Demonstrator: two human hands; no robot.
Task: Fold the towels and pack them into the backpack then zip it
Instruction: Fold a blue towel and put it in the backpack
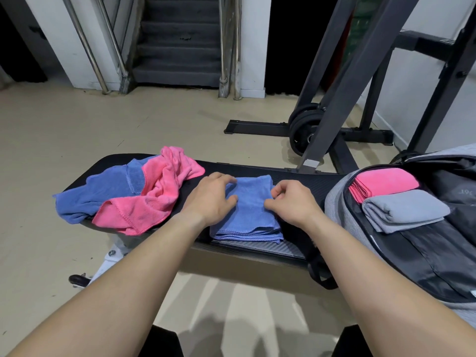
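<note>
Head view (the only one): a folded blue towel (251, 215) lies in the middle of the black bench (283, 173), near the front edge. The left hand (211, 197) rests flat on the towel's left side, fingers mostly straight & a bit spread, pressing down. The right hand (291, 202) is at the towel's right edge w/ fingers curled in. Its thumb & fingertips pinch the cloth there. So L lies loose & flat, and R has a small tight hold on the towel.

On the bench's left end is a messy pile: a loose blue towel (103, 194) & a loose pink towel (159, 191). They are not folded, and the pink one is partly on top of the blue. Both hang a bit over the front edge.

On the right end the grey backpack (334, 204) lies wide open, zip not done. Inside sit a folded pink towel (386, 181) & a folded grey towel (404, 210). They touch, pink farther back, grey nearer. A black strap (319, 274) hangs down from the bag by the bench.

Bkgd: weight plates (304, 130) sit by a dark metal rack (360, 73) on the tan floor (77, 124), & grey stairs (177, 47) go up at the back.
</note>
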